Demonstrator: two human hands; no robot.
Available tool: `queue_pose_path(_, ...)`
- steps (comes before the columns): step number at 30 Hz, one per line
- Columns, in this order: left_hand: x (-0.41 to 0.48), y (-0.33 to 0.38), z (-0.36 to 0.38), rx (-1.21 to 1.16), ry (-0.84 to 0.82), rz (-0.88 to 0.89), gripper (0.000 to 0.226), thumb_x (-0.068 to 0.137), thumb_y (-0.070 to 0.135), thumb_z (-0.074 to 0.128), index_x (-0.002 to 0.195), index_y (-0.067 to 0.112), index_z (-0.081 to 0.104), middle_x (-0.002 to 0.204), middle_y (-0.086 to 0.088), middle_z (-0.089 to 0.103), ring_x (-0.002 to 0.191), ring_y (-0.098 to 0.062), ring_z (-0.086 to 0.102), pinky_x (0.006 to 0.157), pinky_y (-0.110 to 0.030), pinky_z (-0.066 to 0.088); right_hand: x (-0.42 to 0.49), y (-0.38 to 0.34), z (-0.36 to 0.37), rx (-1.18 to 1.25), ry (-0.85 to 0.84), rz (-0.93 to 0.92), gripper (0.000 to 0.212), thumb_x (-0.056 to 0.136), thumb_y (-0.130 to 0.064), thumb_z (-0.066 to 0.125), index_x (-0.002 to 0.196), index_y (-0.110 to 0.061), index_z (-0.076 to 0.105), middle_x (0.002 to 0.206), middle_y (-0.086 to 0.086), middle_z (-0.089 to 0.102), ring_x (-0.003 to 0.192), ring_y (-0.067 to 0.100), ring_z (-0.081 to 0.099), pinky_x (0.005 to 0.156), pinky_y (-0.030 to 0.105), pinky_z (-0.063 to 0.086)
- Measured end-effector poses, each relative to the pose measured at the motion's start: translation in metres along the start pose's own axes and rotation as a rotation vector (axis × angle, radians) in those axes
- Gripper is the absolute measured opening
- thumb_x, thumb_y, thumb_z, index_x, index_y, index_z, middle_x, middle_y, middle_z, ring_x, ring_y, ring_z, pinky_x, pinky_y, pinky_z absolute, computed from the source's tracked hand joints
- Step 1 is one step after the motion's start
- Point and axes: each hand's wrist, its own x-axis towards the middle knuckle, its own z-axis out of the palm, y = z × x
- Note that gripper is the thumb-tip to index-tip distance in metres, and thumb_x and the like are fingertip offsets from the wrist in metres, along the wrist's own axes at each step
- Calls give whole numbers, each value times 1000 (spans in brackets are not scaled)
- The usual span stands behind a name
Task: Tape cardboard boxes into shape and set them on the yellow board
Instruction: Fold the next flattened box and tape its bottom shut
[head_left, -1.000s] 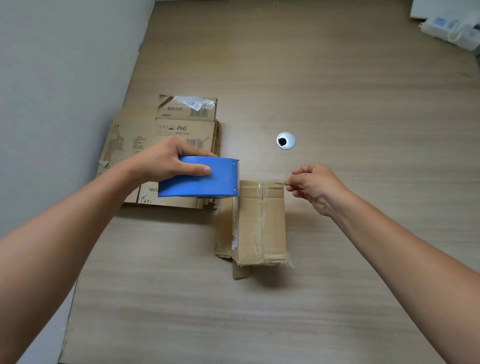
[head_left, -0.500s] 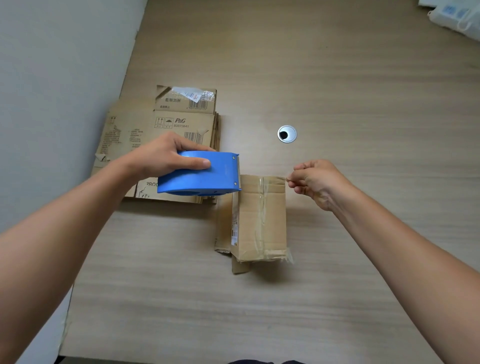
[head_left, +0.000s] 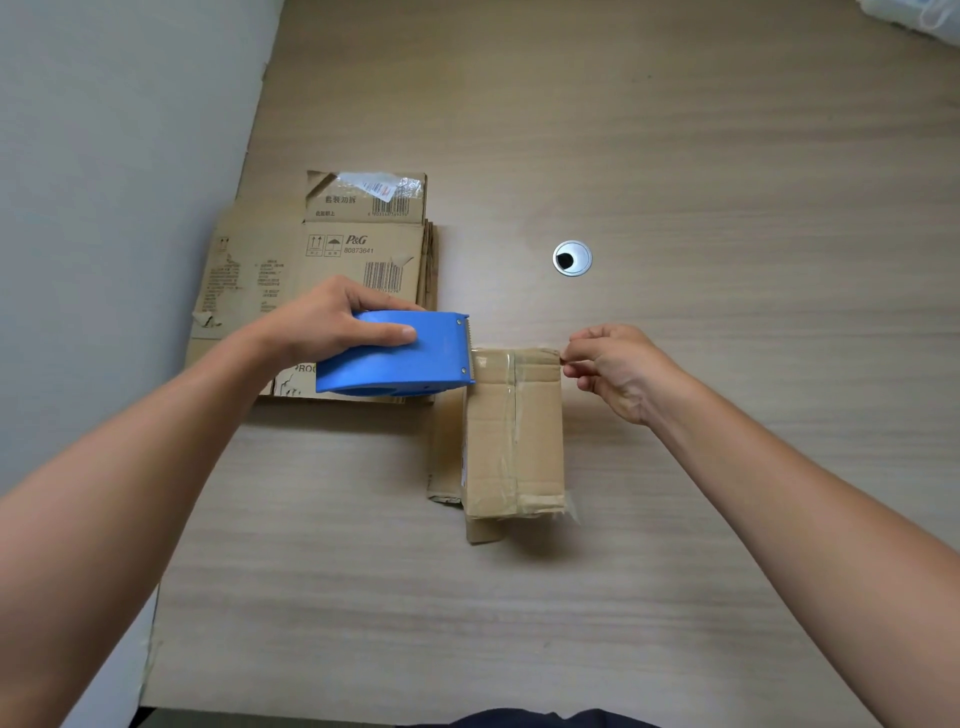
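Note:
A small cardboard box (head_left: 511, 436) stands on the wooden table (head_left: 675, 156), with clear tape along its top seam and over its near edge. My left hand (head_left: 332, 322) grips a blue tape dispenser (head_left: 400, 356) whose toothed end sits at the box's far left corner. A strip of clear tape runs from the dispenser across the far end of the box top. My right hand (head_left: 613, 369) pinches the free tape end at the box's far right corner. No yellow board is in view.
A stack of flattened cardboard boxes (head_left: 322, 249) lies left of the box, partly under the dispenser. A round metal cable grommet (head_left: 572, 257) is set in the table behind the box. A pale wall borders the table's left edge. White objects (head_left: 924, 15) sit at the far right corner.
The dispenser has tilted slightly and stayed at the box's far left corner. My right hand keeps its pinch on the tape end. The camera has dipped a little.

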Motion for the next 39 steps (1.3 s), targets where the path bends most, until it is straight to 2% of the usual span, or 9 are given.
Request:
queue_pose_path(4, 0, -2, 3, -8, 21, -9, 36, 78, 49, 76, 113, 41, 76, 105, 10, 78, 86, -15, 74, 75, -27, 57, 3, 6, 2, 57, 52, -12, 17, 85, 6, 65, 89, -8, 56, 79, 8, 60, 58, 14, 57, 48, 22, 40)
queue_pose_path(8, 1, -1, 5, -10, 22, -7, 30, 82, 45, 77, 111, 42, 75, 105, 11, 77, 86, -14, 74, 71, -22, 56, 5, 17, -5, -146, 164, -56, 46, 81, -11, 78, 119, -12, 50, 105, 5, 66, 82, 18, 65, 67, 27, 47)
queue_pose_path(12, 0, -2, 5, -10, 30, -10, 33, 76, 52, 76, 109, 46, 76, 105, 12, 77, 86, -15, 74, 73, -26, 57, -5, 17, -7, -305, 238, -496, 33, 85, -14, 64, 114, -21, 50, 113, -4, 69, 98, 10, 64, 86, 31, 50)
queue_pose_path(15, -2, -4, 5, -21, 44, -3, 31, 74, 54, 77, 105, 49, 76, 106, 13, 77, 88, -15, 74, 75, -28, 57, -18, 11, 7, -431, 59, -877, 29, 94, -3, 58, 118, -18, 54, 118, -4, 70, 115, 6, 63, 100, 20, 45)
queue_pose_path(17, -2, -5, 6, -25, 51, 1, 32, 74, 54, 76, 105, 48, 76, 103, 13, 77, 86, -14, 74, 72, -25, 56, -20, 17, 18, -569, -43, -963, 28, 96, -4, 58, 121, -15, 58, 121, -4, 69, 117, 8, 63, 98, 20, 47)
queue_pose_path(22, -4, -7, 5, -21, 66, 14, 30, 81, 46, 77, 111, 44, 75, 103, 16, 77, 87, -12, 73, 72, -23, 55, -6, 42, 26, -777, -73, -985, 26, 98, -13, 60, 124, -13, 59, 123, -4, 69, 113, 15, 65, 96, 41, 53)
queue_pose_path(26, -6, -12, 3, -43, 64, 22, 38, 81, 46, 77, 118, 38, 76, 110, 15, 76, 95, -16, 73, 83, -34, 58, -1, 45, 32, -756, -68, -986, 23, 98, -18, 59, 121, -13, 60, 118, -3, 69, 108, 17, 63, 95, 43, 50)
queue_pose_path(34, -11, -23, 3, -79, 54, 58, 27, 87, 33, 77, 113, 38, 76, 103, 10, 78, 88, -9, 73, 72, -18, 55, 7, 48, 39, -769, -50, -899, 19, 99, -29, 58, 116, -21, 58, 109, -4, 66, 102, 15, 58, 86, 42, 51)
queue_pose_path(39, -11, -26, 0, -99, 57, 59, 31, 86, 34, 77, 117, 33, 76, 107, 10, 78, 93, -12, 74, 71, -17, 54, 8, 36, 44, -1041, -54, -839, 34, 104, -33, 44, 134, -17, 49, 129, 2, 61, 123, 21, 50, 94, 40, 47)
